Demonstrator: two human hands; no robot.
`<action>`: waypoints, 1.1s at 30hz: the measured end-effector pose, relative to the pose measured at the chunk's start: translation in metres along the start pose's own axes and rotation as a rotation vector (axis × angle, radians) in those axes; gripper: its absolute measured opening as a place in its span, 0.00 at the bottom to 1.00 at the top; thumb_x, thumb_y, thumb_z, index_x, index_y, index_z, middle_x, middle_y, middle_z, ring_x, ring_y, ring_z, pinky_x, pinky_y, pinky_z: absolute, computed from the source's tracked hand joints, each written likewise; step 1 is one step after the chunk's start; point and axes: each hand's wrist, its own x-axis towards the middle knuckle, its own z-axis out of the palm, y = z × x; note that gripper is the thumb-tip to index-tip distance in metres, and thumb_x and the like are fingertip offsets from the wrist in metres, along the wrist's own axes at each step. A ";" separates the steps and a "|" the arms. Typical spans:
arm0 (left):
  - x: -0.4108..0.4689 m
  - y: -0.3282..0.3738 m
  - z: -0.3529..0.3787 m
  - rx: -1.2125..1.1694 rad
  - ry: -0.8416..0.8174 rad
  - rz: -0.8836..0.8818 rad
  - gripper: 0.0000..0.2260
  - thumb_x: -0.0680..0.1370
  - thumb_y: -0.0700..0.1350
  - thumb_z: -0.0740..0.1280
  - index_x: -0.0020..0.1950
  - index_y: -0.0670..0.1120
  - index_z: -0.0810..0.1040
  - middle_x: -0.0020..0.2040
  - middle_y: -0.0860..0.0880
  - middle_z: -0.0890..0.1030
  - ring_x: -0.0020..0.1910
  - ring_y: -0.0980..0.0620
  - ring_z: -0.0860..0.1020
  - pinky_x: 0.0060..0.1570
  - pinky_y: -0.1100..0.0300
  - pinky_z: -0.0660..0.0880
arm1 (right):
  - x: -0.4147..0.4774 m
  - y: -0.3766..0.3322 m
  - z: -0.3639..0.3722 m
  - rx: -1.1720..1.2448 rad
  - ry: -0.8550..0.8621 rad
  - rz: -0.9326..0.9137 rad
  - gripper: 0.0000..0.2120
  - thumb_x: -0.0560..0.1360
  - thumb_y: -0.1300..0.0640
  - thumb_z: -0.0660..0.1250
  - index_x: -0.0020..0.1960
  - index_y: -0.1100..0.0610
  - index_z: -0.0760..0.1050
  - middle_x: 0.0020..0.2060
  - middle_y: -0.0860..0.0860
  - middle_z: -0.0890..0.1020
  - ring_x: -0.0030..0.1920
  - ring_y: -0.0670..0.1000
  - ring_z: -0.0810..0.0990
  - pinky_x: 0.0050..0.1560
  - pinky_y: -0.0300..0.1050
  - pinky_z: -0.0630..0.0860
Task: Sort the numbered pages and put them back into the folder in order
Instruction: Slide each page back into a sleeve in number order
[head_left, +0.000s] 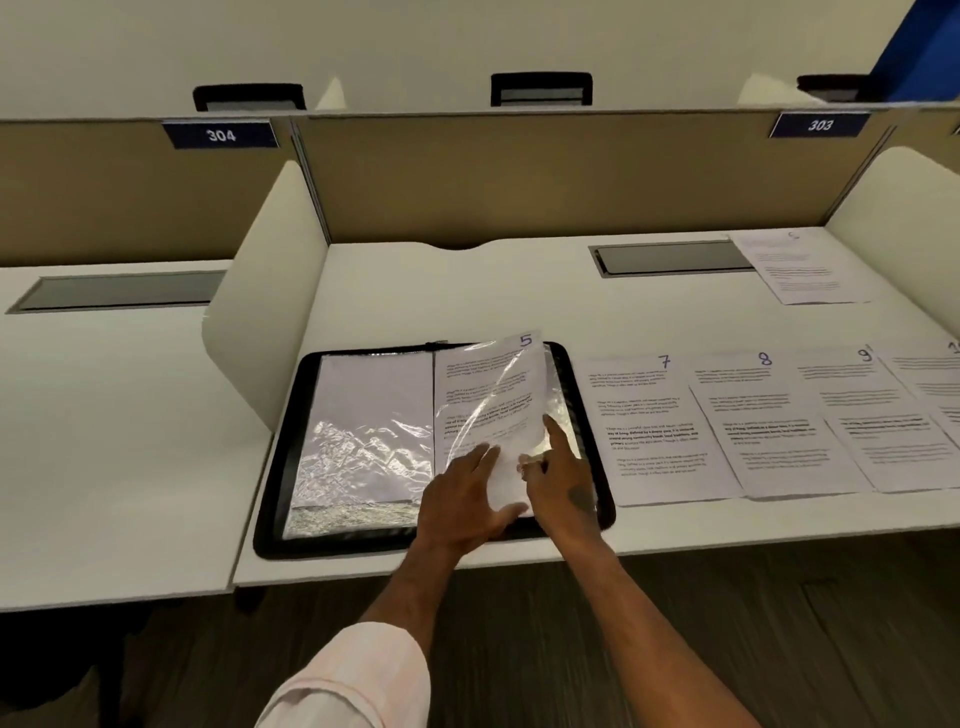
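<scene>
A black folder (275, 478) with clear plastic sleeves lies open at the desk's front edge. Page 5 (488, 395) sits partly inside the right-hand sleeve, its top edge sticking out above the folder. My left hand (462, 504) lies with spread fingers on the lower part of that page. My right hand (558, 480) holds the sleeve's right edge, index finger pointing up along it. To the right of the folder lie page 7 (654, 426), page 8 (763, 421) and page 9 (878, 415), overlapping in a row. Another page (802, 267) lies at the back right.
A further sheet (940, 384) is cut off at the right edge. Cream dividers (265, 312) wall the desk on both sides, a tan partition (571, 176) behind. A cable hatch (670, 258) sits in the desk's back part. The neighbouring desk 304 (104, 415) is at left.
</scene>
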 end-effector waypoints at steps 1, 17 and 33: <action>0.000 0.001 -0.007 -0.003 0.055 -0.024 0.35 0.72 0.66 0.66 0.73 0.49 0.68 0.70 0.50 0.73 0.65 0.49 0.75 0.56 0.52 0.78 | -0.003 -0.013 0.004 -0.017 -0.034 -0.066 0.29 0.80 0.57 0.62 0.78 0.46 0.55 0.54 0.52 0.82 0.50 0.48 0.81 0.46 0.40 0.80; -0.068 -0.119 -0.093 -0.058 0.286 -0.463 0.23 0.82 0.43 0.61 0.77 0.53 0.63 0.49 0.47 0.83 0.42 0.48 0.81 0.43 0.53 0.80 | -0.013 -0.036 0.106 -0.638 -0.386 -0.397 0.32 0.79 0.35 0.53 0.78 0.50 0.57 0.76 0.52 0.63 0.74 0.53 0.63 0.71 0.50 0.64; -0.100 -0.176 -0.067 0.278 -0.327 -0.469 0.22 0.79 0.45 0.59 0.73 0.48 0.67 0.77 0.44 0.59 0.73 0.44 0.61 0.66 0.48 0.66 | -0.021 0.030 0.128 -1.047 -0.639 -0.336 0.54 0.57 0.23 0.26 0.79 0.48 0.39 0.78 0.55 0.37 0.77 0.58 0.37 0.74 0.64 0.42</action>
